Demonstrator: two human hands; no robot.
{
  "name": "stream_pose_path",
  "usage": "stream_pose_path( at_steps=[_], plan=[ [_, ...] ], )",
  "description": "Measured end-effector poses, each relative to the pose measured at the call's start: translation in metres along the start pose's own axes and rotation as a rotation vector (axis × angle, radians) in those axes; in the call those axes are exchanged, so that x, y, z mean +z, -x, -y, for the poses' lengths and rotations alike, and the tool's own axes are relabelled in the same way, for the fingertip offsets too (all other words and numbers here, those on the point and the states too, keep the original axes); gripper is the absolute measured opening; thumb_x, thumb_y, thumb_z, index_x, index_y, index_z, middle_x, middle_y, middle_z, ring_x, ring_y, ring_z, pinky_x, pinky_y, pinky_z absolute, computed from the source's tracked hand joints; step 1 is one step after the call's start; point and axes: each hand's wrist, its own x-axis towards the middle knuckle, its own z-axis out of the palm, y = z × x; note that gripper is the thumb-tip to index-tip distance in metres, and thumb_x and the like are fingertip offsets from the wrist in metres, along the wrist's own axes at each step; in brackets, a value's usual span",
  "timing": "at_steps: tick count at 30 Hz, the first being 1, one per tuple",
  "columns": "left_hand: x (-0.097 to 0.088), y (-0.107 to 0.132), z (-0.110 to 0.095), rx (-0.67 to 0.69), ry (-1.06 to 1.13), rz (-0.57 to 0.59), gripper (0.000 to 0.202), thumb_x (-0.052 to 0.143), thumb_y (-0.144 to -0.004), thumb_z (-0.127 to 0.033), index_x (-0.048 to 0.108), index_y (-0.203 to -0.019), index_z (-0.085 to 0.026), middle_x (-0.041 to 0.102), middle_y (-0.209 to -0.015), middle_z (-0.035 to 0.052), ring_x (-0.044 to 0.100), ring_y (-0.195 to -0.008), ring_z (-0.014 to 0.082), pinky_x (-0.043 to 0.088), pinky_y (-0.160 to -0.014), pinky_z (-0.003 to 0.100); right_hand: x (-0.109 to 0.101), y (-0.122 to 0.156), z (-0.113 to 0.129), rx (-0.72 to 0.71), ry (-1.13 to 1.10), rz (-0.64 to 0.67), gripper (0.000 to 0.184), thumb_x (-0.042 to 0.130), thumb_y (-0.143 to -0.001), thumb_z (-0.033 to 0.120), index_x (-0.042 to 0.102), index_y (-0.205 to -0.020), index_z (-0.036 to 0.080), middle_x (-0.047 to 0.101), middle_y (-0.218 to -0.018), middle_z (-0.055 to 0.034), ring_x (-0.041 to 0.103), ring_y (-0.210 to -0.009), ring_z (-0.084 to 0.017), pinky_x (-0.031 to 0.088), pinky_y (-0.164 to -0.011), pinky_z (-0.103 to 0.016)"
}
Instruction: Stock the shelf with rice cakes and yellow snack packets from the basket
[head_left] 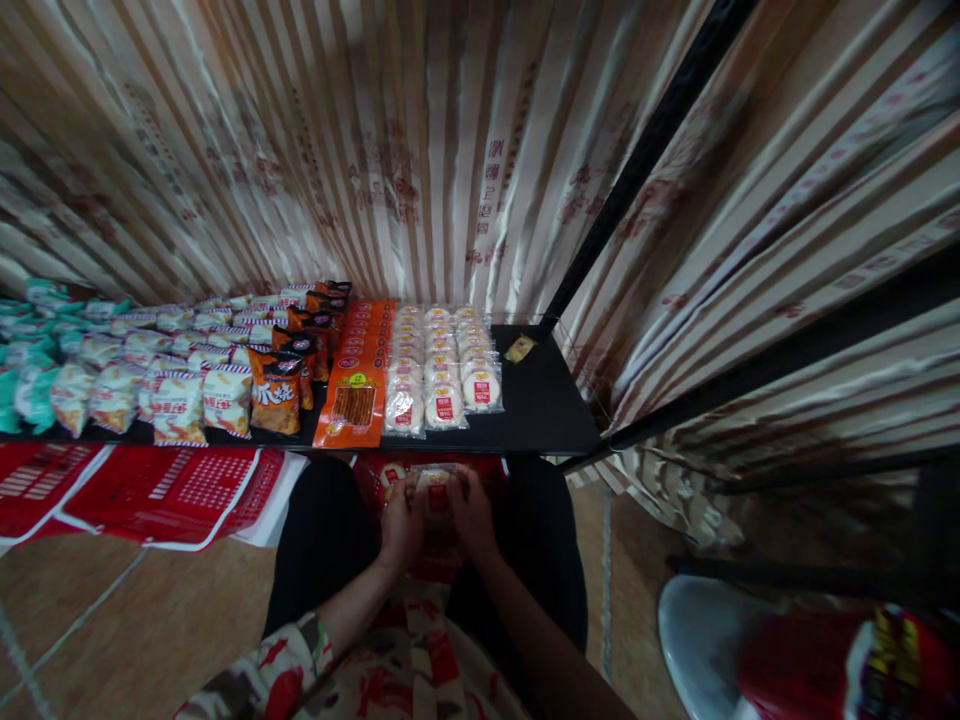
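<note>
Both of my hands are over my lap, just below the shelf edge. A clear packet of round white crackers with a red label is between them. My left hand pinches its left side, and my right hand grips its right side. Beside my left fingers is a similar packet, partly hidden. A red bag lies on my lap under the hands. On the shelf ahead, several matching cracker packets stand in three columns.
Left of the crackers on the black shelf are an orange snack sheet, orange bags, white snack bags and teal bags. A small yellowish packet lies right. Black posts and a pale basin stand at right.
</note>
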Motion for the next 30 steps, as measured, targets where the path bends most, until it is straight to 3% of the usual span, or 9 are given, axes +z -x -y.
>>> stream_pose_path(
  at_steps=[7,12,21,30],
  plan=[
    [0.001,0.002,-0.027,0.163,0.023,-0.037,0.025,0.039,-0.085,-0.034,0.053,-0.097,-0.018,0.064,-0.093,0.0054,0.059,-0.082,0.0155,0.045,-0.073,0.026,-0.011,0.007,0.008,-0.041,-0.019,-0.02,0.046,0.042,-0.08,0.048,0.055,-0.109,0.015,0.063,-0.11,-0.013,0.06,-0.1,-0.023,0.045,-0.09,-0.038],
    [0.003,-0.002,-0.043,0.181,0.002,-0.042,0.024,0.041,-0.084,-0.029,0.056,-0.098,-0.017,0.063,-0.093,0.0056,0.058,-0.085,0.0165,0.046,-0.078,0.029,-0.017,0.002,0.011,-0.085,-0.017,-0.075,0.047,0.044,-0.08,0.046,0.053,-0.115,0.016,0.061,-0.115,-0.0124,0.058,-0.105,-0.023,0.046,-0.09,-0.038],
    [0.011,-0.01,-0.068,0.343,-0.123,-0.072,0.032,0.039,-0.083,-0.019,0.057,-0.11,-0.017,0.056,-0.105,0.0079,0.055,-0.098,0.0169,0.043,-0.091,0.03,-0.032,-0.021,0.014,-0.187,-0.058,-0.12,0.049,0.048,-0.08,0.045,0.052,-0.119,0.017,0.065,-0.108,-0.0117,0.061,-0.099,-0.024,0.051,-0.084,-0.038],
    [0.031,-0.016,-0.091,0.407,-0.027,-0.029,0.043,0.039,-0.078,-0.01,0.049,-0.12,-0.015,0.056,-0.109,0.0088,0.055,-0.1,0.016,0.042,-0.096,0.031,-0.055,-0.05,0.028,-0.175,-0.075,-0.148,0.051,0.047,-0.079,0.043,0.047,-0.121,0.014,0.063,-0.11,-0.0141,0.064,-0.094,-0.022,0.052,-0.083,-0.038]
  ],
)
